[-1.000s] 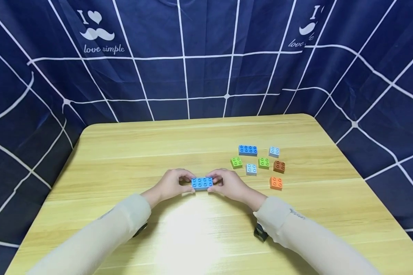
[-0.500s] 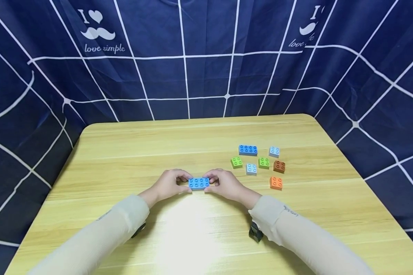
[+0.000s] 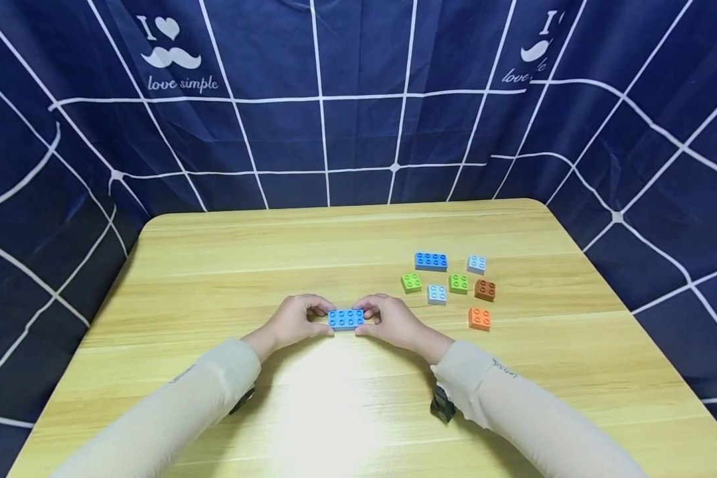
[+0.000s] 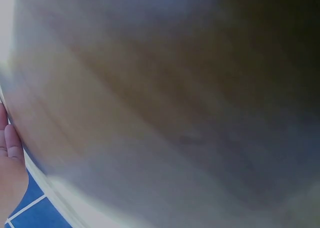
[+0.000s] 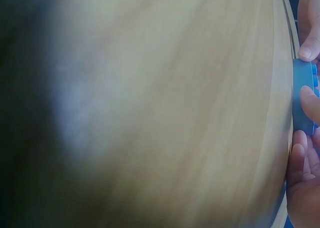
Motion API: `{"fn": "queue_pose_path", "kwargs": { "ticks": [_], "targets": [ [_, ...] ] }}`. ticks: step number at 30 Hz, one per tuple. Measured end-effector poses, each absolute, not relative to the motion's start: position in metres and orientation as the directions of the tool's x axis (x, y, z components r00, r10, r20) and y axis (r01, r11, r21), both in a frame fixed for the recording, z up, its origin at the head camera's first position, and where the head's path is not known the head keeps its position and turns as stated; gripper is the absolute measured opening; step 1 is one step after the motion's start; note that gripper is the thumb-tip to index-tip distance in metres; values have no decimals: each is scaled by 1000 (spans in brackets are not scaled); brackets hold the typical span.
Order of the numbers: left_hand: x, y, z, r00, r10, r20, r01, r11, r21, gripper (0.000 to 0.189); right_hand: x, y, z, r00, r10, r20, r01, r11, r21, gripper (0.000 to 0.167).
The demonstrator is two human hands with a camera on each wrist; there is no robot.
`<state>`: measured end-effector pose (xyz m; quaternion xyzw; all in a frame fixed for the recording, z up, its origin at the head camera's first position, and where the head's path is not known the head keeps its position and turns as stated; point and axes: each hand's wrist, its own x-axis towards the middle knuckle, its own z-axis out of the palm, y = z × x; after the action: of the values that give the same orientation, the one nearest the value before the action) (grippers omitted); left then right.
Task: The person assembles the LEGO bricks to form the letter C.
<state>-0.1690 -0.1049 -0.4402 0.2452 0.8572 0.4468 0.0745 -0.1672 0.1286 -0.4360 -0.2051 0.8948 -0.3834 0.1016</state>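
A blue toy building brick, two studs wide and longer than it is broad, lies between both hands at the middle of the table. My left hand pinches its left end, thumb on the near side and fingers on the far side. From the other end my right hand holds it the same way. In the right wrist view the blue brick shows its long side at the right edge, with a thumb against it. Only part of the left hand appears in the left wrist view; the brick is out of sight there.
Right of the hands lie a darker blue long brick, two green bricks, two pale blue bricks, a brown brick and an orange brick. Dark blue grid-patterned cloth surrounds the wooden table.
Both hands and the blue brick between them shifted slightly left during the first half second. Since then they have stayed almost still. The other bricks have not moved.
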Motion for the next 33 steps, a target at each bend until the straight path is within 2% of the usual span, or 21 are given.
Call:
{"fn": "queue_pose_path", "kwargs": {
  "ticks": [13, 24, 33],
  "targets": [
    [-169, -105, -441, -869, 488, 86, 351, 483, 802, 33, -166, 136, -431, -892, -452, -17, -284, 588, -757, 47],
    [-168, -106, -439, -869, 487, 83, 349, 486, 801, 35, -166, 178, -423, -904, -427, -10, -247, 542, -803, 54],
    [-168, -106, -440, -868, 489, 83, 348, 480, 805, 35, -163, 215, -413, -923, -377, 75, -286, 543, -789, 52]
  ]
}}
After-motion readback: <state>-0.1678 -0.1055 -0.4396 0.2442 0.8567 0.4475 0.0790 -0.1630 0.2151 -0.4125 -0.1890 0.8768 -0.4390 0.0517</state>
